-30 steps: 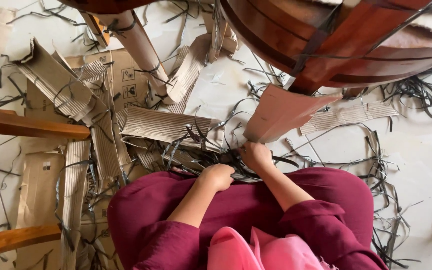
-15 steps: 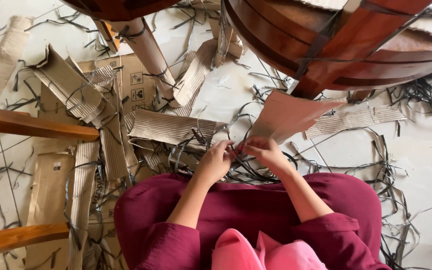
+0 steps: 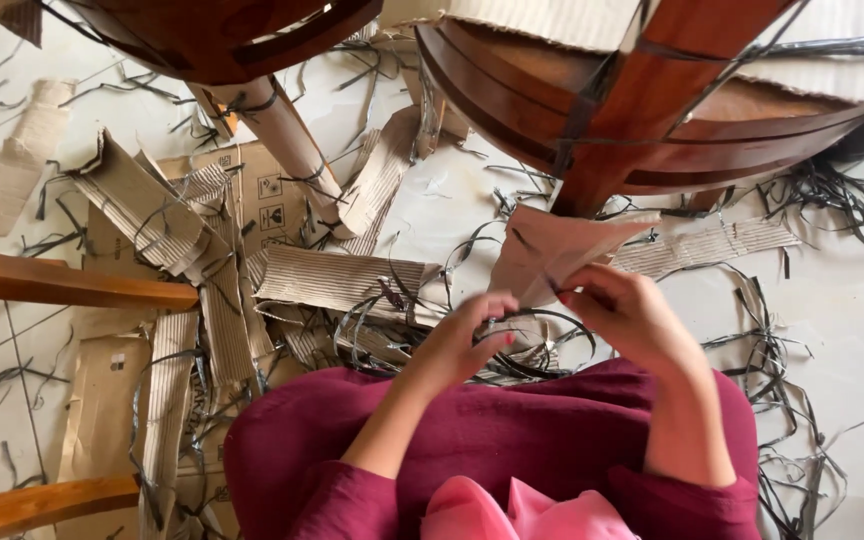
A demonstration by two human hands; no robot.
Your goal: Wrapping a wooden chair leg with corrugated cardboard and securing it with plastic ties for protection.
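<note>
Hands (image 3: 552, 330) pinch black strap (image 3: 527, 318) — cardboard-littered tile floor (image 3: 852, 320).

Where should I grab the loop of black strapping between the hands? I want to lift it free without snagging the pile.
Best taken at the top of its arch, coming from above. The black strap loop curves up clear of the cardboard scraps there, between the left hand and right hand, while its lower ends run into the tangle, so pulling low would likely drag other straps.
</note>
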